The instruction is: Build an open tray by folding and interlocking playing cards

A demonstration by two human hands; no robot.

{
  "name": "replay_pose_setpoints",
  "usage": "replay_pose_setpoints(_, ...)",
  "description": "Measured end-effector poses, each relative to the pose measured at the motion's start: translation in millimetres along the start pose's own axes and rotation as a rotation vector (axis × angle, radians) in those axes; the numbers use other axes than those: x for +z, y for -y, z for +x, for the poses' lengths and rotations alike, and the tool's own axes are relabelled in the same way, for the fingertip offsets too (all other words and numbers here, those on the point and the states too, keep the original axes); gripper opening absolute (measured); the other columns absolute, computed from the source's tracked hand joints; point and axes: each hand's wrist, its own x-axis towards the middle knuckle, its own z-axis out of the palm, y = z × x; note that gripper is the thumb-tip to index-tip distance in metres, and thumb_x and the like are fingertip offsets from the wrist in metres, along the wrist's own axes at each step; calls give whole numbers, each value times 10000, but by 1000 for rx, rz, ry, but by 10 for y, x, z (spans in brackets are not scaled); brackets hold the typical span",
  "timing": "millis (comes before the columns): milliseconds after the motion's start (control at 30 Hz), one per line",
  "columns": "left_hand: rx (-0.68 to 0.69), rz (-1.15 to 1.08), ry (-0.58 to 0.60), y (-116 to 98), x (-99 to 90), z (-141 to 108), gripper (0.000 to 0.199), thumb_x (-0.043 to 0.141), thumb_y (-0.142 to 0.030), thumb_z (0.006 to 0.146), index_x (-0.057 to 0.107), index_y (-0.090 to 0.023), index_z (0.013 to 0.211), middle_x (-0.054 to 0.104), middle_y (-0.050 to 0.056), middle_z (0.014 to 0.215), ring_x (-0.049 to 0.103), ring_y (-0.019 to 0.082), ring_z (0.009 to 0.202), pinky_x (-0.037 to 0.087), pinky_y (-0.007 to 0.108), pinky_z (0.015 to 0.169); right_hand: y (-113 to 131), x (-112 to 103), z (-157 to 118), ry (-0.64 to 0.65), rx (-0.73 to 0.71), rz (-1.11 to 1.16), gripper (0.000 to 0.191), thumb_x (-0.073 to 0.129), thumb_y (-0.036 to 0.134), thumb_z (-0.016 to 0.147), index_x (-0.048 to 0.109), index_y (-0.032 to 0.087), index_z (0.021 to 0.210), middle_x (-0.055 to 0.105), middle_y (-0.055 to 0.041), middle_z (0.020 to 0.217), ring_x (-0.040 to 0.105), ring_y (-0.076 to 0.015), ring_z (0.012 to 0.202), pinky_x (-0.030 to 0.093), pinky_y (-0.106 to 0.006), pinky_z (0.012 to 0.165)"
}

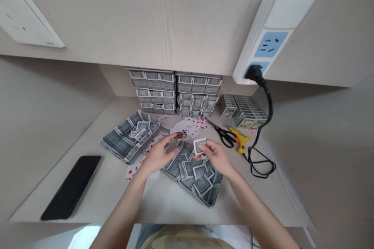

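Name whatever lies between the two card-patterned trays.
The head view shows loose face-up playing cards between the left tray and the right tray, partly covered by the left hand and forearm.

We're at a craft desk (112,198), perhaps at home: scissors (224,137) here, glue gun (241,139) just right of them, cards (189,126) to their left, power strip (274,23) up to their right.

1. Left forearm (122,208) and right forearm (257,206): bare, slender, narrowing toward the wrists.
2. Left hand (157,155) and right hand (217,159): bare, with slim fingers.
3. Pale yellow clothing (184,242) at the lower edge, blurred, bordered by greyish-blue fabric (149,232).
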Motion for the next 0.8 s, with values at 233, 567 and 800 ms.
replay_pose_setpoints(233,-19,-303,62,112,248,237,302,497,-319,757,622,-181,995,638,51,1035,582,185,951,427,339,884,-268,-57,70,-318,-7,-74,280,535,469,711,565,194,756,581,18,536,407,-93,328,308,-225,346)
replay_pose_setpoints(567,-146,-452,-111,249,382,217,281,532,-348,724,652,-180,913,664,45,955,601,191,878,454,316,805,-313,-80,368,-189,-130,-244,285,504,442,747,622,205,852,577,12,575,472,-114,411,373,-229,426)
replay_pose_setpoints(800,-129,-542,-195,319,483,192,233,561,-322,701,644,-172,859,662,37,885,590,173,821,439,281,757,-101,-46,366,-130,-280,-670,218,508,362,780,631,184,812,652,-33,753,577,-149,639,434,-241,617)
